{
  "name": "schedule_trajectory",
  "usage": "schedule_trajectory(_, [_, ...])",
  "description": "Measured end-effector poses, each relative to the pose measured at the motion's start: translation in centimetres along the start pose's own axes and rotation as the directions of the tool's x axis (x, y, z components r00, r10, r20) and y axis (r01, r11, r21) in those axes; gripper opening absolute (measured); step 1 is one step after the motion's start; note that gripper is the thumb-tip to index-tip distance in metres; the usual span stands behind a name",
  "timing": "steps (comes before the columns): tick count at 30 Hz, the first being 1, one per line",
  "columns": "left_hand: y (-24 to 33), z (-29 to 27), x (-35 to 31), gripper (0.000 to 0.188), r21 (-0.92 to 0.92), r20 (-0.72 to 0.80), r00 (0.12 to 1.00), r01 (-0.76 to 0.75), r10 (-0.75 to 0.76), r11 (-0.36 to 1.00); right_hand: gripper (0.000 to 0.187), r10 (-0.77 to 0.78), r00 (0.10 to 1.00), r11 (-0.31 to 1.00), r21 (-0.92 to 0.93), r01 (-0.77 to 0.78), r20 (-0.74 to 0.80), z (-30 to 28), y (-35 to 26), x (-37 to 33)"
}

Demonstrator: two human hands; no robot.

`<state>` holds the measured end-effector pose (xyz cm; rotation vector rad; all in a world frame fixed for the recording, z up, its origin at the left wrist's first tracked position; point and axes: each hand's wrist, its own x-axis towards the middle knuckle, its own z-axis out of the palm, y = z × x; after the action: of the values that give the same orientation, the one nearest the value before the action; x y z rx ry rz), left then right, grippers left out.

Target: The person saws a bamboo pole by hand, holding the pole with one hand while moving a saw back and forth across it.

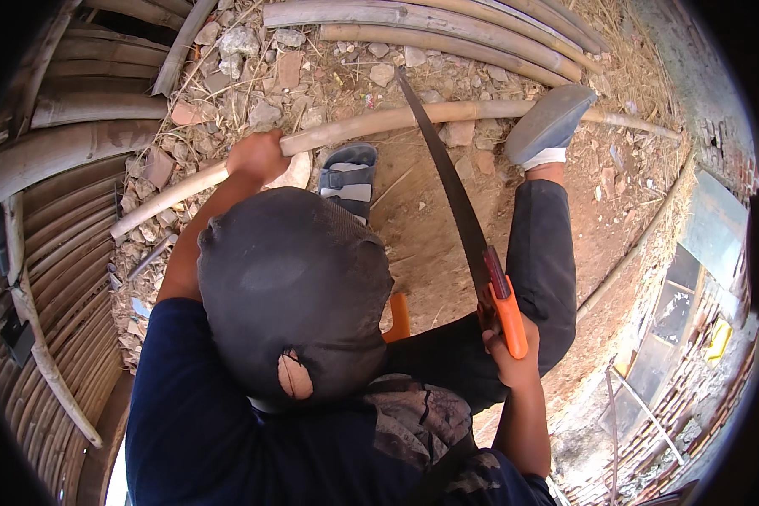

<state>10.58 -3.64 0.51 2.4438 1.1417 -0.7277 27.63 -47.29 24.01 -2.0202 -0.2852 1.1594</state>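
Observation:
My left hand (257,158) is closed around a long pale bamboo pole (354,128), which runs across the ground from lower left to upper right. In my right hand (514,361) is a handsaw (449,173) with an orange handle, its dark toothed blade pointing away from me. The blade crosses over the pole near mid-length, and its tip reaches past the far side. Whether the teeth touch the pole, I cannot tell. My right foot in a grey sandal (552,122) rests on the pole. The other sandal (347,179) is just on the near side of it.
Several bamboo poles (447,34) lie at the back. Broken bricks and stones (240,42) cover the ground on the far left. A bamboo slat wall (67,278) stands at left, a brick wall (691,405) at right. A dark cap (295,287) blocks the near middle.

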Motion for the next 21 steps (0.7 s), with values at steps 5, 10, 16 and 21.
schedule_trajectory(5, [0.0,0.0,0.0,0.041,-0.005,0.008,1.000,-0.002,0.002,1.000,0.016,-0.120,0.993,0.982,-0.150,0.116,-0.019,2.2,0.7,0.8])
schedule_trajectory(10, [-0.4,-0.1,0.0,0.040,0.015,0.008,1.000,-0.007,0.007,1.000,0.017,-0.047,0.996,0.995,-0.095,0.039,-0.077,2.2,0.2,-1.2])
schedule_trajectory(16, [0.0,-0.2,0.1,0.040,0.000,0.010,1.000,-0.001,0.001,1.000,0.018,0.071,0.997,0.995,0.080,-0.067,-0.043,1.5,0.6,-0.7])
schedule_trajectory(21, [-0.1,-0.4,-0.1,0.041,0.007,0.013,1.000,-0.004,0.004,1.000,0.016,0.036,0.993,0.999,0.011,-0.035,-0.108,2.1,-0.1,-0.8])
